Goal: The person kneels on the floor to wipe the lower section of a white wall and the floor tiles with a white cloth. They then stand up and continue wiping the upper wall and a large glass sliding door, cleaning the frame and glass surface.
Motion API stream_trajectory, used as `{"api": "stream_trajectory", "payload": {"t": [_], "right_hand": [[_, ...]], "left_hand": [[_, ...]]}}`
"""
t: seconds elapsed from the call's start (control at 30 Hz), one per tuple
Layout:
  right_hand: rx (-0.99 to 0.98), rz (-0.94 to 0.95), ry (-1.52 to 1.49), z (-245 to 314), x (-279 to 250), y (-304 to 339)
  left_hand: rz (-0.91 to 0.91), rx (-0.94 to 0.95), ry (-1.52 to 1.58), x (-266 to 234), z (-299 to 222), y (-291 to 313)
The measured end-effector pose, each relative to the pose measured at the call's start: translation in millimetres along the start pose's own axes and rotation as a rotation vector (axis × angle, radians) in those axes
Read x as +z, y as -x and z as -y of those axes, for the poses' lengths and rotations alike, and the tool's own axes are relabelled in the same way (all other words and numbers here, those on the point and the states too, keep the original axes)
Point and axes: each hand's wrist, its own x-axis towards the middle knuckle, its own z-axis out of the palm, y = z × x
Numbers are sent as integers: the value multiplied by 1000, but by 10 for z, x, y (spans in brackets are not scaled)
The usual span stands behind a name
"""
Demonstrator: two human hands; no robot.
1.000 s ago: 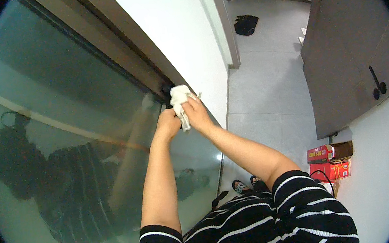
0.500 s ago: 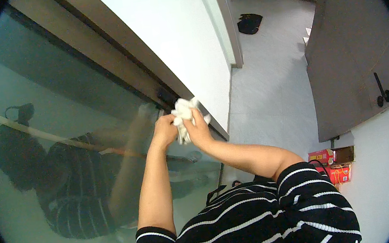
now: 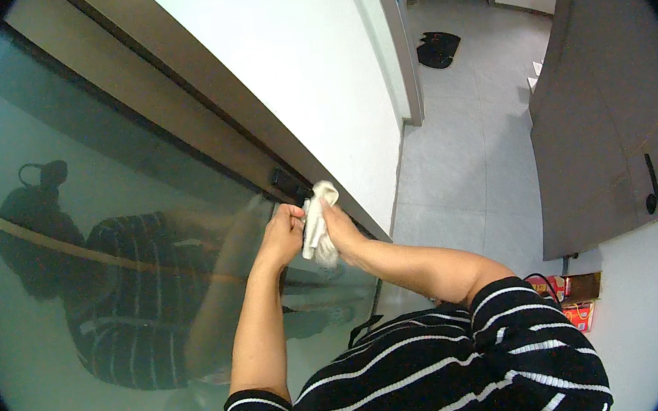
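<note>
A crumpled white cloth (image 3: 316, 230) is pressed by my right hand (image 3: 341, 232) against the edge of a glass door, just below a black door fitting (image 3: 290, 182). The fingers of that hand are closed round the cloth and partly hidden by it. My left hand (image 3: 282, 236) is closed at the cloth's left side, with its fingertips curled in beside the cloth. What those fingers grip at the door edge is hidden. The large glass pane (image 3: 153, 309) in its brown frame (image 3: 193, 99) stands to the left and reflects me.
A white wall (image 3: 304, 69) rises beyond the door frame. The grey tiled floor (image 3: 456, 173) runs back to a black mat (image 3: 439, 50). On the right stands a dark grey door (image 3: 607, 130) with a black handle (image 3: 653, 178). Red boxes (image 3: 579, 314) sit by the right wall.
The cloth hangs narrower and longer than before, and both hands have shifted slightly lower in the picture. More of the black door fitting shows above them.
</note>
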Motion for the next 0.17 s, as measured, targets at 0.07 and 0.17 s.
{"api": "stream_trajectory", "payload": {"t": [0.07,0.17], "right_hand": [[346,121,10,-36,-117,180],[304,257,-432,50,-319,-22]], "left_hand": [[7,61,-55,-29,45,20],[44,37,70,4,229,-74]]}}
